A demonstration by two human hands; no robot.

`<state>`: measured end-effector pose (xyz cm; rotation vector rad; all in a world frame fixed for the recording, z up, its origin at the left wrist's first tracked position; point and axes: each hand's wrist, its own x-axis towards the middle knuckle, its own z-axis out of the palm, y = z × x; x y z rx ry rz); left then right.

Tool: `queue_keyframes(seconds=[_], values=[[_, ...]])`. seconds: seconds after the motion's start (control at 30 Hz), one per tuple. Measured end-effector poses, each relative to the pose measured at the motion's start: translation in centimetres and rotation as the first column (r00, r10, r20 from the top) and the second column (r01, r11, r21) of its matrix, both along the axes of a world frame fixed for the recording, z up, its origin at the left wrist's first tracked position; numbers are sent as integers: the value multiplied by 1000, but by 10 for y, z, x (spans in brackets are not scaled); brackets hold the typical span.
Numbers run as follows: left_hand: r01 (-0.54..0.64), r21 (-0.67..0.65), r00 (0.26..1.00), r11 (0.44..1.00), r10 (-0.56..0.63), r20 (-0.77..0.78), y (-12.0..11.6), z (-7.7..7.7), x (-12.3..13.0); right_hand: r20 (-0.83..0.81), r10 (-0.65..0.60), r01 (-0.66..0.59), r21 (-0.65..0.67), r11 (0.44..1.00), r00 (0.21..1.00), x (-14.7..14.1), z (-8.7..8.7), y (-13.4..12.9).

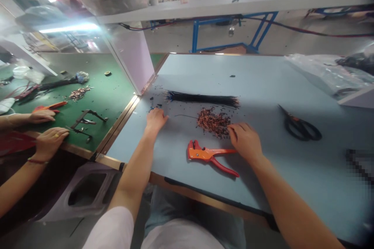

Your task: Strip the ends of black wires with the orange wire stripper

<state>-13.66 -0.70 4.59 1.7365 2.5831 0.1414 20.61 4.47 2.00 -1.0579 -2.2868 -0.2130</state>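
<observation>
My left hand rests on the table near the left end of a bundle of thin black wires. Its thumb sticks out sideways, and small dark bits lie at its fingertips. At the right edge of a heap of small copper-coloured terminals, my right hand touches the pile with bent fingers, thumb apart from them. An orange and red wire stripper lies in front of the heap, its upper handle reaching under my right hand. One loose black wire runs left from the heap.
Black-handled scissors lie to the right, with plastic bags behind. A white shelf crosses above the table. On the green table at left, a co-worker's hands are beside a dark metal frame.
</observation>
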Motion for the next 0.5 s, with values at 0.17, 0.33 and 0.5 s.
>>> queue_keyframes(seconds=[0.17, 0.33, 0.5], values=[[-60, 80, 998, 995, 61, -14, 2, 1, 0, -21, 28, -27, 49, 998, 999, 0, 3, -2], [-3, 324, 1000, 946, -7, 29, -1, 10, 38, -17, 94, -91, 133, 987, 995, 0, 2, -2], [409, 481, 852, 776, -514, 104, -17, 4, 101, -19, 173, -167, 184, 969, 985, -2, 0, -3]])
